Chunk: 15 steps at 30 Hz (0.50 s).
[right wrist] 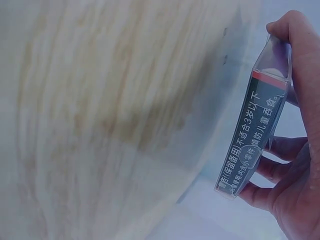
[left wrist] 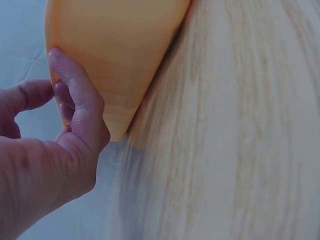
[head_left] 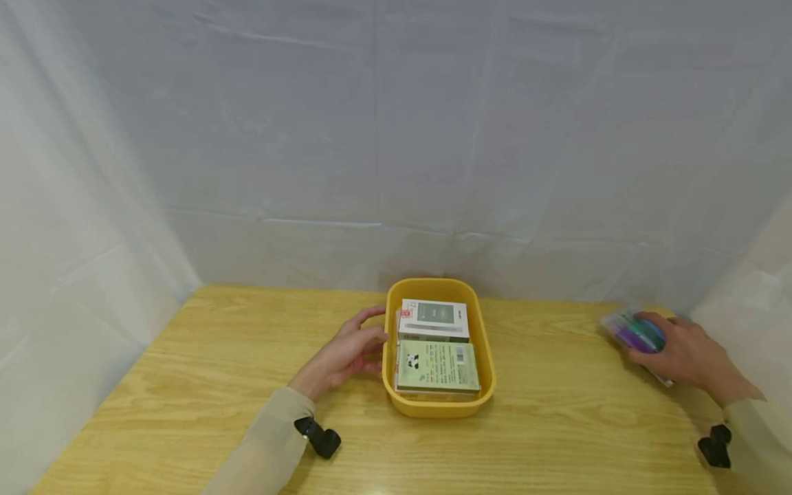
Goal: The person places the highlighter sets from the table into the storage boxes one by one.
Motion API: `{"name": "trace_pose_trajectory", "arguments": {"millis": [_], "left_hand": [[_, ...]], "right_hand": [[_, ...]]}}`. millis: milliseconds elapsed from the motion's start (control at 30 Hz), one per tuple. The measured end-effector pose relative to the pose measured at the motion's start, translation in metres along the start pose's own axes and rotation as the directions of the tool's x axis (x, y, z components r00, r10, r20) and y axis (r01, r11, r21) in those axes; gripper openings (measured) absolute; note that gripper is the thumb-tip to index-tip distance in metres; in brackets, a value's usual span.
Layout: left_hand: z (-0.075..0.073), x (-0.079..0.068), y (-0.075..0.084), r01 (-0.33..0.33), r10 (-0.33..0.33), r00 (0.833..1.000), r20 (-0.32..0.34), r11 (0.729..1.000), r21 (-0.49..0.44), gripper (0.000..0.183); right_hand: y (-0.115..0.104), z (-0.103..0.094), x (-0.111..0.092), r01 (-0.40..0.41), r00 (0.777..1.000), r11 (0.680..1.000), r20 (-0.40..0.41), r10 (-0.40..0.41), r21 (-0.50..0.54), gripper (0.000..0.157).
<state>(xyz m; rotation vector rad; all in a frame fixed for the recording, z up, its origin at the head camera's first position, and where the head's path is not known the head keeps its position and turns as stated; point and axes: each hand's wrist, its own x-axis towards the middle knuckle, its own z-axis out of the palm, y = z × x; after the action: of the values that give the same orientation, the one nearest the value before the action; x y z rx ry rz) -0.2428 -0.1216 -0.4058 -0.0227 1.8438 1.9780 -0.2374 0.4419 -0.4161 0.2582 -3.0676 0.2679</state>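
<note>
A yellow plastic basket stands on the table, holding a white box at its far end and a green box with a panda picture nearer me. My left hand is at the basket's left side; in the left wrist view its thumb and fingers pinch the rim. Far to the right, my right hand grips a clear plastic pack with purple and green contents. One dark, printed edge of that pack faces the right wrist camera. What the contents are cannot be made out.
The light wooden table carries the basket near its back edge. A pale sheet hangs behind the table, with more sheeting at both sides. Dark wrist cameras are strapped to both sleeves.
</note>
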Motion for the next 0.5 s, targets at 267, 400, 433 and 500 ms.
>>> {"name": "trace_pose_trajectory", "arguments": {"millis": [267,400,433,500], "left_hand": [[0.0,-0.001,0.001,0.003,-0.003,1.0,-0.004,1.0,-0.009,0.064],[0.0,-0.001,0.001,0.003,-0.003,1.0,-0.009,1.0,-0.01,0.065],[0.0,-0.001,0.001,0.002,-0.002,1.0,-0.009,1.0,-0.008,0.065],[0.0,-0.001,0.001,0.0,0.0,1.0,-0.009,1.0,-0.007,0.065]], "right_hand": [[-0.018,-0.007,-0.003,0.043,0.997,0.999,-0.07,-0.044,-0.01,0.084],[-0.026,-0.01,-0.004,0.045,0.997,0.999,-0.061,-0.046,-0.019,0.085],[-0.029,-0.011,-0.005,0.044,0.997,0.999,-0.059,-0.046,-0.025,0.085],[-0.034,-0.013,-0.006,0.049,0.997,0.998,-0.065,-0.052,-0.039,0.085]]}}
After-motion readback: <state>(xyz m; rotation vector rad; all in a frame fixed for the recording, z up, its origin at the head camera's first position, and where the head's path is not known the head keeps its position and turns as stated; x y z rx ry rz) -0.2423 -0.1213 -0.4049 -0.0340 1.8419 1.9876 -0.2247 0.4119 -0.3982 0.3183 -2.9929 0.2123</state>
